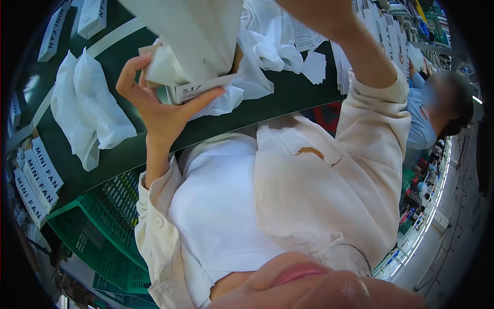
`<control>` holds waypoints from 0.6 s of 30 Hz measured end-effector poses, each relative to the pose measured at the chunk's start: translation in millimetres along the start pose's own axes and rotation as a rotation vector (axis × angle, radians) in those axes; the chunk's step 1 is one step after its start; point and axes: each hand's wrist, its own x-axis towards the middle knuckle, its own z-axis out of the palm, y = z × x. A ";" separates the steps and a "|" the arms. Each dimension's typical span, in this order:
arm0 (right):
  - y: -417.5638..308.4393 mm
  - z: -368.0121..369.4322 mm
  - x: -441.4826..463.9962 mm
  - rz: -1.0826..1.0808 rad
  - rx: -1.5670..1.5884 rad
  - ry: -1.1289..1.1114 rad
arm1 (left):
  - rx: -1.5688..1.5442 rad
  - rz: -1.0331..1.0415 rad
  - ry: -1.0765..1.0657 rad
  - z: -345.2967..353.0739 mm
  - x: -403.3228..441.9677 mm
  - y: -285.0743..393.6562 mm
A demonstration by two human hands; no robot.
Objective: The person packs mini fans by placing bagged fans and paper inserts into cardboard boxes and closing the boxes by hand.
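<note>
My left hand [154, 105] is wrapped round a small open carton [188, 92] marked "S17", with the thumb along its near edge and the fingers at its far left side. A white wrapped item [193, 38] stands in or over the carton's opening and runs out of the top of the view; what it covers is hidden. My right hand [315, 14] is raised at the top edge, right of the carton. Its fingers are cut off by the frame, so their grip does not show. White plastic bags [265, 49] lie crumpled beside the carton.
Two white bags [90, 110] lie on the dark green table [123, 165]. "MINI FAN" boxes [38, 180] stand at the left, above a green crate [100, 232]. Flat cartons [378, 38] are stacked at right, near white paper pieces [314, 67]. A co-worker [419, 121] sits beyond.
</note>
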 end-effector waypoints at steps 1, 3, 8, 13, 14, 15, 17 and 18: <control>-9.3 2.8 -5.3 -0.031 -0.023 -0.050 | 0.021 0.047 0.034 0.0 -1.9 -1.1; -21.7 9.3 -20.7 -0.030 -0.017 -0.178 | -0.046 0.000 0.039 3.3 -6.0 -1.0; -38.4 5.6 -42.6 0.400 0.076 -0.520 | -0.226 -0.083 0.010 16.3 -1.4 1.3; -35.1 4.0 -48.8 0.976 0.334 -0.526 | -0.153 0.013 -0.032 20.8 5.7 2.5; -36.0 8.0 -59.6 0.780 0.262 -0.556 | -0.159 0.036 -0.015 23.5 3.3 1.0; -37.2 11.2 -68.8 0.586 0.189 -0.579 | -0.168 0.058 -0.001 25.7 1.6 -0.5; -41.6 12.4 -69.6 0.398 0.111 -0.594 | -0.182 0.082 0.008 25.7 2.1 -1.1; -45.7 11.4 -64.3 0.431 0.036 -0.755 | -0.144 0.108 -0.043 24.5 2.2 0.5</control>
